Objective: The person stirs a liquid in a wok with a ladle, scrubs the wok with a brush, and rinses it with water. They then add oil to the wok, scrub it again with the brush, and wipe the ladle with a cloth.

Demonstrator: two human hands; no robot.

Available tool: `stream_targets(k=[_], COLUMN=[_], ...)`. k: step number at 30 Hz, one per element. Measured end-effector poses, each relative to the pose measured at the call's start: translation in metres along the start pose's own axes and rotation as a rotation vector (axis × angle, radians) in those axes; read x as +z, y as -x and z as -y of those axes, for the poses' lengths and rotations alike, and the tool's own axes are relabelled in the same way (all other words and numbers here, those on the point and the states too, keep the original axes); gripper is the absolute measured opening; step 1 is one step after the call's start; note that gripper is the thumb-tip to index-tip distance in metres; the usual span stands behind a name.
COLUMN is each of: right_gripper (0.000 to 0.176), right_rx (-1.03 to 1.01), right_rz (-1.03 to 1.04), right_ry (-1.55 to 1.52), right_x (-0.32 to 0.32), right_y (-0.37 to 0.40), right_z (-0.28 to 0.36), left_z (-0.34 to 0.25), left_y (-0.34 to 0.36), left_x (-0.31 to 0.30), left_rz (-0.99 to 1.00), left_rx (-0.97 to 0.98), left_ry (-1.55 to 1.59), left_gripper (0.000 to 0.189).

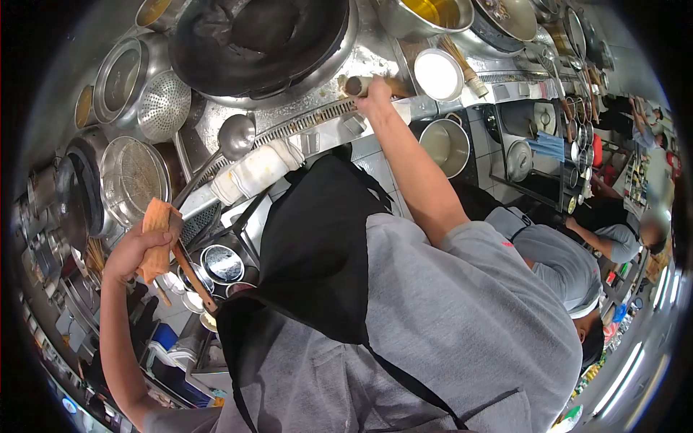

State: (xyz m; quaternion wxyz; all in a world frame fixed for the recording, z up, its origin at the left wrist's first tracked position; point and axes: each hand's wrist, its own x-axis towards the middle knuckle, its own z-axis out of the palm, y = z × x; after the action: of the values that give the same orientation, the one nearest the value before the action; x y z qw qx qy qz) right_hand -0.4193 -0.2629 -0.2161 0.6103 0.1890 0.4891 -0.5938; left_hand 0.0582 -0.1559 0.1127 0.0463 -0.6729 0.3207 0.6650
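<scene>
At the stove, our right hand (375, 97) is closed round the wok (260, 43) handle (359, 86) at twelve o'clock, apparently to steady it. Our left hand (130, 252), at nine, clutches a cloth (157, 238), likely against heat.

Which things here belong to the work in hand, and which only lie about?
In use: left hand gripping the orange cloth and ladle; right hand gripping the wok handle; wok.
Lying about: perforated strainer, mesh sieve, white bowl, bamboo brush, steel pot.
</scene>
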Motion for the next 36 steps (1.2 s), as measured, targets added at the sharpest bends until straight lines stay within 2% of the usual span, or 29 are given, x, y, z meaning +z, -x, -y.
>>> stream_targets(k=[3,7,8,9,11,12,13,15,16,19,21,23,24,27,30,31,33,34,36], right_gripper=[0.034,0.027,0.034,0.027,0.03,0.034,0.038,0.038,0.037,0.036,0.033,0.028,0.031,0.028,0.032,0.034,0.036,0.035,0.035], right_rx=[-0.006,0.099,0.0,-0.055,-0.072,-0.01,-0.148,-0.036,-0.016,-0.22,-0.278,-0.098,-0.166,0.094,0.075,0.028,0.051,-0.017,0.043], right_rz=[-0.061,0.052,0.085,0.109,0.008,-0.029,-0.043,-0.01,-0.022,0.051,0.095,-0.01,0.009,-0.05,0.081,0.091,0.011,0.035,0.012], right_ry=[0.035,0.108,0.218,0.316,0.184,0.051,0.054,-0.097,-0.068,0.255,0.333,0.231,0.215,0.26,0.314,0.265,-0.047,-0.081,-0.132], right_x=[0.0,0.017,0.022,0.013,0.001,-0.009,-0.008,0.001,0.016,0.05,0.04,0.035,0.007,0.021,0.024,0.023,0.005,-0.004,0.006], right_y=[0.01,0.027,0.03,0.006,-0.014,-0.029,-0.024,-0.011,0.014,0.043,0.002,-0.003,-0.053,0.037,0.047,0.041,0.001,-0.022,-0.013], right_z=[-0.027,-0.021,-0.013,-0.005,0.005,0.0,-0.016,-0.031,-0.032,-0.031,-0.023,-0.008,-0.025,-0.037,-0.021,-0.013,-0.003,-0.013,-0.032], left_z=[-0.009,-0.009,-0.009,-0.01,-0.009,-0.008,-0.008,-0.011,-0.011,-0.014,-0.017,-0.018,-0.017,-0.017,-0.02,-0.023,-0.028,-0.031,-0.039], left_y=[-0.001,-0.005,-0.004,-0.003,-0.003,-0.005,-0.006,-0.006,-0.005,-0.002,-0.002,-0.002,-0.003,-0.005,-0.005,-0.005,-0.007,-0.007,-0.005], left_x=[0.0,-0.006,-0.005,-0.002,-0.002,-0.004,-0.006,-0.005,-0.005,-0.002,0.001,0.002,0.001,0.001,0.0,-0.001,-0.004,-0.004,0.003], left_rz=[0.0,-0.005,-0.017,-0.029,-0.04,-0.04,-0.039,-0.041,-0.043,-0.053,-0.084,-0.098,-0.097,-0.098,-0.075,-0.065,-0.054,-0.051,-0.066], left_rx=[0.004,-0.039,-0.036,-0.031,-0.032,-0.034,-0.038,-0.039,-0.045,-0.052,-0.043,-0.038,-0.036,-0.026,-0.035,-0.039,-0.051,-0.053,-0.056], left_ry=[-0.001,-0.018,-0.004,0.008,0.022,0.027,0.027,0.046,0.056,0.089,0.087,0.078,0.069,0.047,0.025,0.016,-0.026,-0.044,-0.038], left_gripper=[0.051,0.051,0.051,0.05,0.049,0.049,0.049,0.049,0.049,0.048,0.046,0.046,0.046,0.044,0.045,0.046,0.045,0.044,0.034])
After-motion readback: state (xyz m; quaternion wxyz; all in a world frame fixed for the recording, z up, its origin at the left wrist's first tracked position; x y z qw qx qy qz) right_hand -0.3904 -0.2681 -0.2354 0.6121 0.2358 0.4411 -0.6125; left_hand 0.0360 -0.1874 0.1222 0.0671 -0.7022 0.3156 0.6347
